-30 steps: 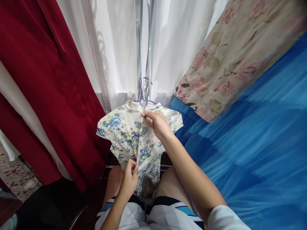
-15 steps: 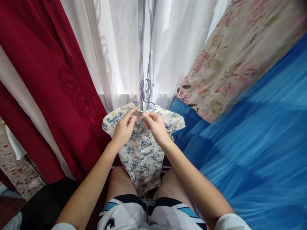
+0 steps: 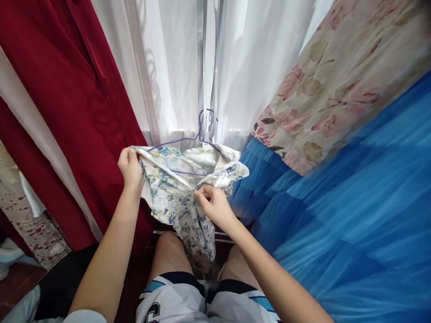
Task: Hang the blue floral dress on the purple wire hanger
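A white garment with a blue and yellow floral print (image 3: 164, 197) hangs in front of my knees on a thin purple hanger (image 3: 178, 141). Its neckline is pulled wide, and the hanger's lower bar shows inside the opening. My left hand (image 3: 130, 166) is closed on the garment's left shoulder edge, stretching it out to the side. With thumb and fingers pinched together, my right hand (image 3: 213, 202) grips the front of the neckline near the middle. The hanger's hook rises beside shiny grey straps (image 3: 205, 67).
White curtains (image 3: 175, 67) hang straight ahead. Dark red cloth (image 3: 84, 112) hangs on the left. On the right are a beige cloth with pink flowers (image 3: 323, 98) and layered blue tulle (image 3: 336, 215). A black rounded surface (image 3: 67, 278) lies at lower left.
My left hand has moved left and taken hold of the garment's shoulder. My right hand has come down and nearer with the neckline, which now gapes open around the hanger.
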Demonstrator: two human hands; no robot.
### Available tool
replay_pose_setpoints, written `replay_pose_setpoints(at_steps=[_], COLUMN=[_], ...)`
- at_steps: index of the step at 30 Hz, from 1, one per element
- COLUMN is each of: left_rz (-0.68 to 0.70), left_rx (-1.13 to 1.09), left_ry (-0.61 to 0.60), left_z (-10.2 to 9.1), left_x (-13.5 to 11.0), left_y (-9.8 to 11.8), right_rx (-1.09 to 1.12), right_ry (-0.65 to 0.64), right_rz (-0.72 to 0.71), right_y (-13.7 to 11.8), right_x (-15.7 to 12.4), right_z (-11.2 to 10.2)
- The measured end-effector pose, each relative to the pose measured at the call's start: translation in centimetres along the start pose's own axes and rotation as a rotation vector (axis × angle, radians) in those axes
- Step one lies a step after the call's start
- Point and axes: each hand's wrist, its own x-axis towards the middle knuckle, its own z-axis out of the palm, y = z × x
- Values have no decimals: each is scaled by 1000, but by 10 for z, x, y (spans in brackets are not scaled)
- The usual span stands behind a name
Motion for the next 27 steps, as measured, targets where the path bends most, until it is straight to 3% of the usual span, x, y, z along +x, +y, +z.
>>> replay_pose_setpoints(at_steps=[1, 3, 7, 9, 11, 13, 15, 17, 19, 21, 25, 27], left_rz=[-207, -442, -637, -665, -601, -431, -204, -11, 77, 13, -435, -569], left_rx=[-19, -14, -10, -56, -107, -109, -25, 101, 143, 49, -277, -316], left_ry=[6, -62, -351, -489, -620, -759, -887, -939, -957, -1079, -1454, -1605], left_z=[-6, -14, -17, -10, 1, 13, 23, 29, 31, 29, 18, 13], left_x=[1, -14, -79, -107, -128, -143, -155, -165, -171, -174, -184, -193], left_y=[-16, -46, -76, -70, -50, -20, 12, 35, 44, 40, 17, 12], right_rx=[-36, -99, -102, -114, -151, -111, 75, 305, 454, 499, 449, 375], right_ry=[-18, -58, -144, -152, -117, -113, -193, -296, -311, -254, -152, -94], right_rz=[-14, -32, 38, 85, 57, -22, -45, 48, 182, 270, 288, 262], right_y=[-2, -2, 18, 32, 40, 40, 33, 23, 13, 2, -17, -23], right_x=[-5, -14, -27, -32, -37, -42, -46, -50, -54, -58, -63, -63], right_z=[4, 10, 11, 2, -11, -22, -29, -32, -34, -40, -69, -92])
